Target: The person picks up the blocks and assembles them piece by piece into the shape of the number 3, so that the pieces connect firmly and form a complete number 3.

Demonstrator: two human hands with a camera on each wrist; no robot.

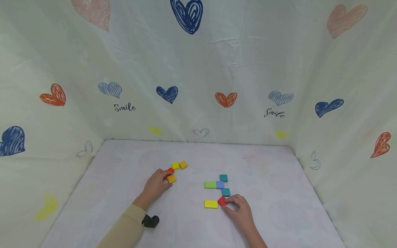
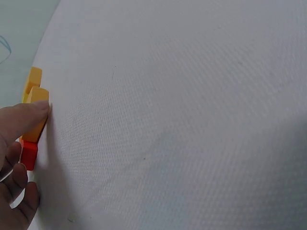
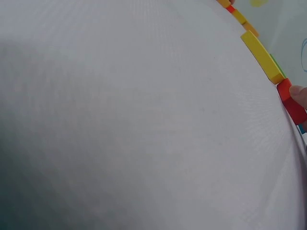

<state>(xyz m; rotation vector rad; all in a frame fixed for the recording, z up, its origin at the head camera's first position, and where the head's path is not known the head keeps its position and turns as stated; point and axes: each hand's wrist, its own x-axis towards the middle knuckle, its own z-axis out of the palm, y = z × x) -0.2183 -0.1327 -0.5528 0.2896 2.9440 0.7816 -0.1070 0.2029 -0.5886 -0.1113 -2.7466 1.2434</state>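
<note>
My left hand (image 1: pixel 156 184) pinches an orange block (image 1: pixel 171 178), with the thumb at its near edge. Against its far side lies a red block (image 1: pixel 170 170), partly hidden by the index finger. A yellow block (image 1: pixel 175 165) and another orange block (image 1: pixel 183 164) continue that line. Between thumb and index finger, my right hand (image 1: pixel 241 210) holds a red block (image 1: pixel 222 201), turned at an angle. Its left corner meets a long yellow block (image 1: pixel 211 204); in the right wrist view this red block (image 3: pixel 290 101) is partly covered by a fingertip.
Beyond the right hand, a long green block (image 1: pixel 210 185) touches a blue block (image 1: pixel 220 185), with teal blocks (image 1: pixel 223 178) on either side of the blue one. A dark heart-shaped object (image 1: pixel 150 221) is by the left sleeve. Heart-printed cloth (image 1: pixel 198 113) walls the white table (image 1: pixel 273 182).
</note>
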